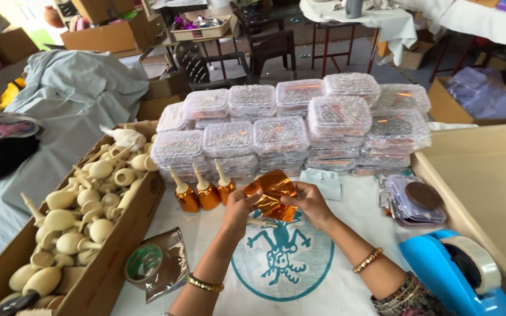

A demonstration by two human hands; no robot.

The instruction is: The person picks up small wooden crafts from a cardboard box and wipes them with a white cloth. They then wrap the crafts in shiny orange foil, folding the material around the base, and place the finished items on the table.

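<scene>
A crumpled sheet of shiny orange foil (272, 193) is held between both hands over the white cloth with a teal printed figure (282, 257). My left hand (238, 210) grips its left side and my right hand (310, 203) grips its right side. A pale stick-like piece shows under the foil, mostly hidden. Just left of the hands stand three small pear-shaped pieces wrapped in orange foil (206, 190), each with a pale stem pointing up.
A cardboard box (118, 246) at left holds several plain pale pear-shaped pieces. Stacks of clear plastic boxes (288, 126) stand behind the hands. A tape roll (144, 262) lies on foil at front left. A blue tape dispenser (458, 275) and a tan tray (487, 169) sit at right.
</scene>
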